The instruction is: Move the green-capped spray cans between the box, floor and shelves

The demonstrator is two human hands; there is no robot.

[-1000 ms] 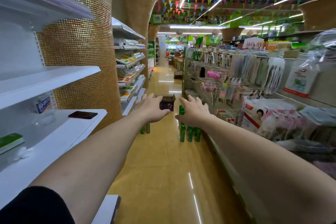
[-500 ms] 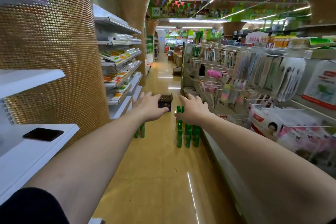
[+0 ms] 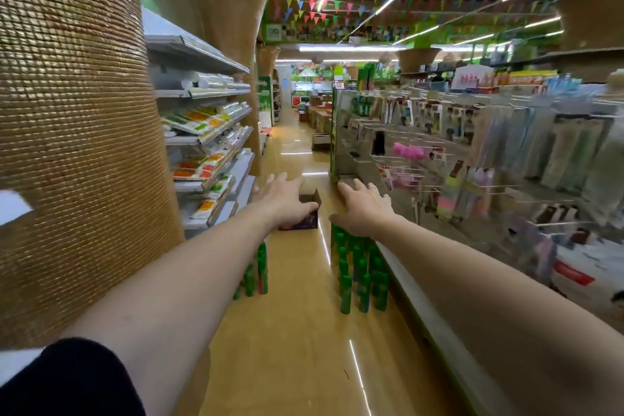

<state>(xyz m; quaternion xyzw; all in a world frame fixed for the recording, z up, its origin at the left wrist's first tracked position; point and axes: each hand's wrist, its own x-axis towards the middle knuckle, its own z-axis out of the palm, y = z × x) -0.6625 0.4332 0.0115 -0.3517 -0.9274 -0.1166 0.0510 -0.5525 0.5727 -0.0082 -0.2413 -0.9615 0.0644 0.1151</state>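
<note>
Fingers spread on left hand [image 3: 283, 203] and right hand [image 3: 363, 209]; one box [image 3: 305, 221] half hidden; green bottles [image 3: 358, 267] uncountable, overlapped.

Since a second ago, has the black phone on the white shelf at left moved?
Cannot tell: it is out of view now. The woven gold pillar beside that shelf has slid leftward and fills the left side, so the camera went forward past it.
</note>
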